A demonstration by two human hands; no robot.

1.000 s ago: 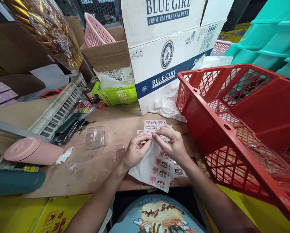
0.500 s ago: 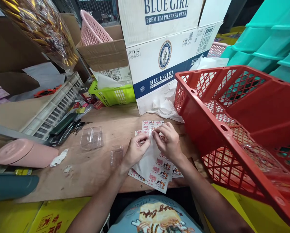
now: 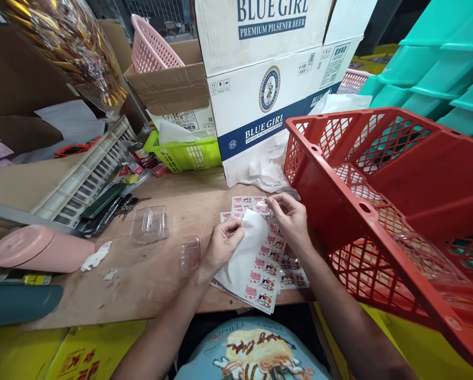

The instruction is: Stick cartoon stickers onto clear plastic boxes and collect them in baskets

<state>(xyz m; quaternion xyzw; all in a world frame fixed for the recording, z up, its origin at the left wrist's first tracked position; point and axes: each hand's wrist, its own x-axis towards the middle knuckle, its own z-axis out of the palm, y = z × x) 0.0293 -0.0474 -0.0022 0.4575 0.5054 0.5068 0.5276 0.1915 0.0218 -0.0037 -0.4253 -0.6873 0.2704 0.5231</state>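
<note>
My left hand [image 3: 223,244] pinches the upper left edge of a sticker sheet [image 3: 265,277], whose blank white side is curled over toward the right. The sheet's uncovered part shows rows of cartoon cats and pink print. To the right of the curl, my right hand [image 3: 291,220] is closed, thumb against fingertips, on a small, partly see-through sticker [image 3: 262,206]. More printed sheets [image 3: 294,279] lie beneath on the wooden table. Left of my left hand rests a small clear plastic box [image 3: 191,253]; a larger clear plastic box [image 3: 150,225] sits farther left.
A big red crate [image 3: 339,195] stands close to my right arm. Behind are a white beer carton [image 3: 256,95], crumpled white paper [image 3: 266,171] and a lime-green basket [image 3: 185,153]. On the left lie a pink bottle [image 3: 42,249], keys [image 3: 128,205] and paper scraps [image 3: 96,256].
My right hand has parted from my left and moved right, with the small sticker at its fingertips. The white side of the held sheet now stands curled up beside my left hand.
</note>
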